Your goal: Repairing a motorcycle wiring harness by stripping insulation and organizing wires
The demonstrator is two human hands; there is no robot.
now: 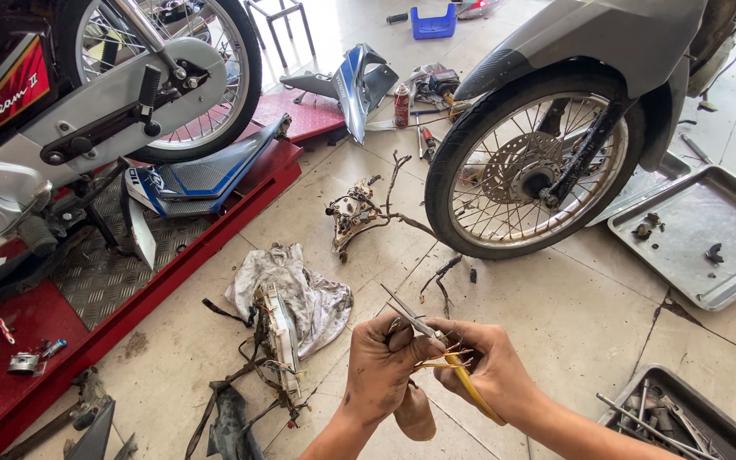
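Low over the tiled floor [555, 307], the left hand [381, 362] is closed around a pair of pliers [412, 319], its tip at a yellow wire [470, 388] that the right hand [491, 366] pinches just beside it. A dirty rag [300, 294] and a tangled wiring harness [270, 358] lie near the left hand; a motorcycle front wheel [530, 170] stands beyond.

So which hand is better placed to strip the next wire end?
Probably the left hand: it grips the pliers, tips at the bare strands. The right hand holds the yellow wires.
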